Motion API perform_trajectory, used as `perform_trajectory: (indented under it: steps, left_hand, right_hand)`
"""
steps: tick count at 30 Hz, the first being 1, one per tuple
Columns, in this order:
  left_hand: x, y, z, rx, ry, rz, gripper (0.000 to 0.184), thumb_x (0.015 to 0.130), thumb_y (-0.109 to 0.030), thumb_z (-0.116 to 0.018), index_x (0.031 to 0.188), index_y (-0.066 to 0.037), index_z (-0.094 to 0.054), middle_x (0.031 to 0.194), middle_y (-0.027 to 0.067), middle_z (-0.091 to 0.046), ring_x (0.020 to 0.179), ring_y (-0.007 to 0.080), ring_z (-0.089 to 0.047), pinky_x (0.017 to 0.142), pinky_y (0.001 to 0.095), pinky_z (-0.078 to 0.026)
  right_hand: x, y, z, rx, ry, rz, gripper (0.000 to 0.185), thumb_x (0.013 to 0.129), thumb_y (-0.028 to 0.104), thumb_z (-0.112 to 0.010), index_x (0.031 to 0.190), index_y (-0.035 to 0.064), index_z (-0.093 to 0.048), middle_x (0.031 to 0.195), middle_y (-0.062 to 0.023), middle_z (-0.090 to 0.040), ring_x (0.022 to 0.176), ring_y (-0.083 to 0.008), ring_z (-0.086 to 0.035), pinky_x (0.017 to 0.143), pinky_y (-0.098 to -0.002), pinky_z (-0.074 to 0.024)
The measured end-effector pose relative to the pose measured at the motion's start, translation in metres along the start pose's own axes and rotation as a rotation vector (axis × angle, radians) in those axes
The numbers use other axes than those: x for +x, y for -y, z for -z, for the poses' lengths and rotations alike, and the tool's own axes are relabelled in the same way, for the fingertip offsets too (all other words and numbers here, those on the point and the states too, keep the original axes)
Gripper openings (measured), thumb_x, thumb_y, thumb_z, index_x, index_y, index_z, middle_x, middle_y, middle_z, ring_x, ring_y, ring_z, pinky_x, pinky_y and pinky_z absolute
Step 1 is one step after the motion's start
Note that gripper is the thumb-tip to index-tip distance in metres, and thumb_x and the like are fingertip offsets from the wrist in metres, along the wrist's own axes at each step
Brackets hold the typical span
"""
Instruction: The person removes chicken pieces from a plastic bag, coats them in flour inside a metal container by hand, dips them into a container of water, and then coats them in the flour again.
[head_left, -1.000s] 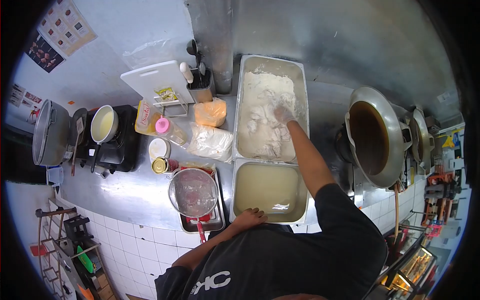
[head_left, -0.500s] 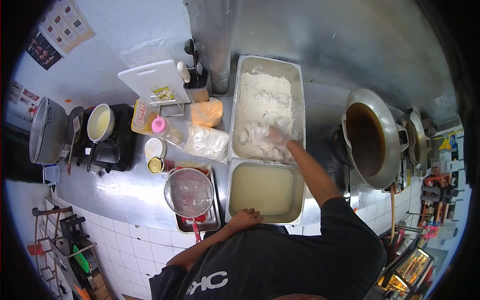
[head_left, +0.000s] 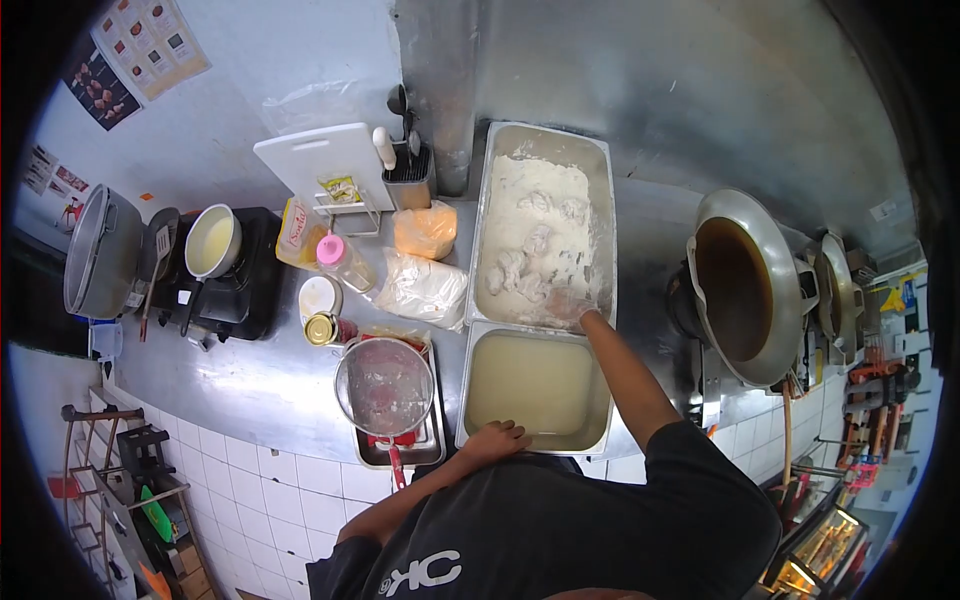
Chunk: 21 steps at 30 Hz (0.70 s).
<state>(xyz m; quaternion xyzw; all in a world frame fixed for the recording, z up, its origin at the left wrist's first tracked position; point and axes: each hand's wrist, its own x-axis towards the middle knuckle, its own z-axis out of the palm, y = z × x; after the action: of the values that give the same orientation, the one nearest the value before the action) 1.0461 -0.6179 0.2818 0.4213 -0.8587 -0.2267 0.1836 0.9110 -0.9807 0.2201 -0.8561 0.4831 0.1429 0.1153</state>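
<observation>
My right hand (head_left: 568, 305), in what looks like a thin clear glove dusted with flour, is at the near right corner of a long metal pan (head_left: 609, 230) of white flour. Its fingers are low against the flour and too blurred to read. Several flour-coated lumpy pieces (head_left: 512, 265), perhaps chicken, lie in the flour left of the hand and farther back. Nearer to me is a second metal pan (head_left: 607, 428) of pale cloudy liquid (head_left: 528, 385). My left hand (head_left: 497, 440) rests on its near left rim, fingers loosely extended and holding nothing.
On the left stand a sieve (head_left: 385, 385) over a tray, a bag of white powder (head_left: 425, 288), an orange bag (head_left: 425, 230), a pink-lidded bottle (head_left: 343, 262), and a small pot (head_left: 213, 243) on a stove. To the right is a large wok (head_left: 735, 285) of brown oil.
My right hand has drawn back toward me and to the right, away from the coated pieces, which now show more plainly. My left hand stays on the rim. The view has shifted slightly.
</observation>
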Motion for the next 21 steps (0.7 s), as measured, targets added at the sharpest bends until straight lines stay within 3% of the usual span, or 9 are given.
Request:
perform_trajectory:
  steps: [5,9,11,13,14,15,17,19,21]
  left_hand:
    - [0.001,-0.002,0.005,-0.018,-0.039,0.003,0.033,0.091,-0.043,-0.059,0.099,-0.011,-0.062,0.091,0.0055,-0.062,0.092,0.0242,-0.065,0.075,0.0383,-0.056]
    - [0.002,-0.008,0.011,-0.019,-0.005,0.04,0.035,0.091,-0.046,-0.058,0.095,-0.012,-0.061,0.09,0.0051,-0.061,0.092,0.0243,-0.064,0.076,0.0377,-0.055]
    - [0.003,-0.006,0.012,-0.021,0.027,0.045,0.036,0.092,-0.047,-0.057,0.094,-0.011,-0.061,0.091,0.0054,-0.061,0.092,0.0246,-0.064,0.076,0.0374,-0.055]
    - [0.004,-0.005,0.014,-0.039,0.013,0.032,0.037,0.091,-0.047,-0.058,0.096,-0.01,-0.062,0.091,0.006,-0.062,0.092,0.0251,-0.065,0.076,0.0385,-0.056]
    - [0.004,-0.005,0.015,-0.051,-0.001,0.018,0.037,0.091,-0.046,-0.058,0.098,-0.009,-0.062,0.091,0.0066,-0.063,0.092,0.0256,-0.066,0.075,0.0396,-0.056]
    - [0.004,-0.004,0.013,-0.049,0.001,0.019,0.037,0.091,-0.046,-0.058,0.098,-0.009,-0.062,0.091,0.0066,-0.063,0.092,0.0256,-0.066,0.075,0.0396,-0.056]
    - [0.003,-0.002,0.008,-0.055,0.014,0.02,0.038,0.091,-0.046,-0.059,0.098,-0.009,-0.062,0.091,0.0065,-0.063,0.092,0.0258,-0.065,0.075,0.0397,-0.056]
    - [0.001,-0.001,0.006,-0.066,0.018,0.028,0.037,0.091,-0.046,-0.059,0.099,-0.009,-0.063,0.092,0.0066,-0.063,0.092,0.0259,-0.065,0.075,0.0397,-0.056]
    - [0.001,-0.001,0.007,-0.084,0.014,0.041,0.037,0.091,-0.045,-0.059,0.099,-0.009,-0.063,0.092,0.0067,-0.063,0.092,0.0259,-0.065,0.075,0.0398,-0.056]
  right_hand:
    - [-0.002,-0.004,0.002,0.293,-0.002,-0.11,0.041,0.092,0.035,-0.054,0.112,0.0007,-0.065,0.098,-0.0154,-0.069,0.093,-0.0298,-0.067,0.082,-0.039,-0.0533]
    - [-0.002,-0.003,0.018,1.289,-0.157,-0.205,0.044,0.093,0.039,-0.054,0.116,0.0021,-0.064,0.101,-0.0128,-0.069,0.093,-0.0269,-0.067,0.082,-0.0374,-0.0534]
    - [0.002,-0.008,0.024,1.642,-0.102,-0.18,0.046,0.094,0.041,-0.054,0.118,0.0028,-0.064,0.102,-0.0115,-0.069,0.094,-0.0254,-0.067,0.082,-0.0367,-0.0535]
    - [0.027,-0.04,0.008,1.862,0.063,-0.086,0.048,0.097,0.039,-0.052,0.129,0.0031,-0.055,0.119,-0.0131,-0.062,0.108,-0.0265,-0.061,0.093,-0.0396,-0.0488]
    - [0.038,-0.057,-0.002,2.072,0.237,0.022,0.052,0.1,0.036,-0.049,0.14,0.0033,-0.046,0.136,-0.0148,-0.055,0.122,-0.0277,-0.055,0.103,-0.0426,-0.0441]
    - [0.038,-0.068,-0.013,2.075,0.237,0.024,0.052,0.1,0.036,-0.049,0.14,0.0033,-0.046,0.136,-0.0148,-0.055,0.122,-0.0277,-0.055,0.103,-0.0426,-0.0441]
    - [0.006,-0.045,0.014,1.329,0.367,-0.057,0.05,0.1,0.038,-0.049,0.137,0.0039,-0.049,0.132,-0.0137,-0.057,0.118,-0.0271,-0.057,0.102,-0.042,-0.0452]
    - [-0.014,-0.012,0.028,0.798,0.544,0.029,0.048,0.1,0.039,-0.049,0.134,0.0045,-0.052,0.128,-0.0127,-0.059,0.114,-0.0266,-0.058,0.1,-0.0415,-0.0463]
    - [-0.016,0.02,0.021,0.808,0.638,0.081,0.047,0.1,0.04,-0.049,0.131,0.0051,-0.055,0.124,-0.0116,-0.062,0.11,-0.026,-0.06,0.098,-0.041,-0.0474]
